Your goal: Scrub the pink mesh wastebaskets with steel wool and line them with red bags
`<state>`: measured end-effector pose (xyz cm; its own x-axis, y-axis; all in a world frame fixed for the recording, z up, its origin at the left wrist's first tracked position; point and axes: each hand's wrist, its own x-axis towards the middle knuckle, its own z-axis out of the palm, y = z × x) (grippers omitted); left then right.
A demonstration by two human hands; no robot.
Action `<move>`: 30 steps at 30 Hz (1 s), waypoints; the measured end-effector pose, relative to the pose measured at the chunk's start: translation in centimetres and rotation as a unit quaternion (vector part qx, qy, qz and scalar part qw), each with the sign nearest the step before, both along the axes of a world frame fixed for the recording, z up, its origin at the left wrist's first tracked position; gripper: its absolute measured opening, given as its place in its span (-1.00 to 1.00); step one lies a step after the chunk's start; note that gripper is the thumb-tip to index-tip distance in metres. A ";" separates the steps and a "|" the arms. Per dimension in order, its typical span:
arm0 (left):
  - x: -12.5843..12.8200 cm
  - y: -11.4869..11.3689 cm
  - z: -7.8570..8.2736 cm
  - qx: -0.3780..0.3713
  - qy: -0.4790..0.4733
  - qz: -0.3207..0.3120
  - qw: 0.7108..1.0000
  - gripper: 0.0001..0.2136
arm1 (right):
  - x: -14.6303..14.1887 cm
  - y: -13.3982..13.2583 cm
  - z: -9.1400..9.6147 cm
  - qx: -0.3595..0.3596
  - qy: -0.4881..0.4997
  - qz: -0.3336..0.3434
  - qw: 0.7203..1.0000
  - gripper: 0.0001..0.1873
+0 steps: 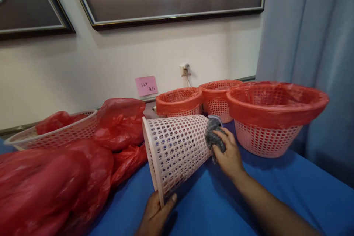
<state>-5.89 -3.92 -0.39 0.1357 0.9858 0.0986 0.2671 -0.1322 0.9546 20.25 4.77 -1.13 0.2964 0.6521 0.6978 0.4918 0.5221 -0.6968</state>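
Observation:
A pale pink plastic basket [179,147] with a lattice of holes lies tipped on its side in front of me, its wide mouth facing left. My left hand [159,210] grips the lower part of its rim, thumb on the near side. At the basket's base end, my right hand [228,151] holds a grey cloth [214,136] bunched in its fingers and pressed against the plastic. Part of the cloth is hidden by those fingers.
Blue cloth covers the table [221,199]. Red plastic bags [55,184] pile up on the left, near a shallow pink basket [83,125]. Several red-lined baskets, including a large one [265,136], stand behind and right. A pink note [146,86] is on the wall; a blue curtain [312,44] hangs right.

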 end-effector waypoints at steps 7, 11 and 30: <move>-0.9 0.2 -2.2 0.057 0.061 -0.052 0.995 -0.54 | -3.5 -4.7 0.6 0.121 -0.141 0.141 0.972 -0.41; -1.3 0.5 -2.2 0.084 0.050 -0.071 0.993 -0.60 | -5.6 -7.5 0.7 0.250 -0.215 0.269 0.905 -0.39; 0.0 0.2 -1.1 0.105 0.117 -0.081 0.984 -0.62 | -4.6 -8.1 1.6 0.246 -0.212 0.261 0.909 -0.30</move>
<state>-5.94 -3.70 -1.44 0.3318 0.9111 0.2447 0.4361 -0.3781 0.8166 15.63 -3.33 0.45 -0.3267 0.2052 0.9226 0.2581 0.9584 -0.1218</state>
